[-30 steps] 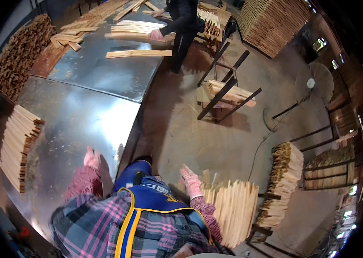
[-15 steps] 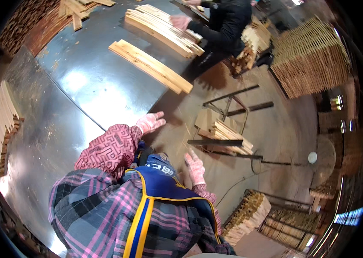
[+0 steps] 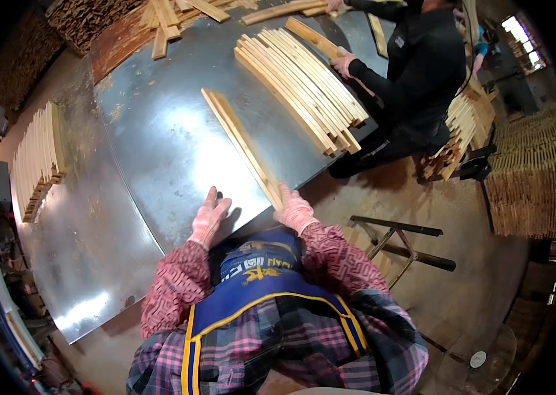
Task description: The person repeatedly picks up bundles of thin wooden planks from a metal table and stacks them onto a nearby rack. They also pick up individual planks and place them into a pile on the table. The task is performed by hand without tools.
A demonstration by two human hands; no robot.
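Observation:
My right hand [image 3: 296, 209], in a pinkish work glove, is closed round the near end of light wooden boards [image 3: 244, 146]. These boards lie side by side on the shiny metal table [image 3: 153, 158] and point away from me. My left hand [image 3: 209, 217], gloved the same way, hovers at the table's near edge with thumb and fingers apart and nothing in it. Farther off lies a row of similar wooden boards [image 3: 301, 89]. At the far right a co-worker in black [image 3: 416, 72] holds one board [image 3: 314, 38] with a gloved hand.
Another row of boards [image 3: 40, 155] lies on the table's left part. Loose wood pieces [image 3: 166, 20] are scattered at the far edge. On the floor to my right stand a dark metal frame [image 3: 400, 243] and a tall stack of wood strips [image 3: 529, 178].
I have turned toward the table. My right hand has come from beside the metal frame to the boards' near end and gripped it. The co-worker's hand now holds a board.

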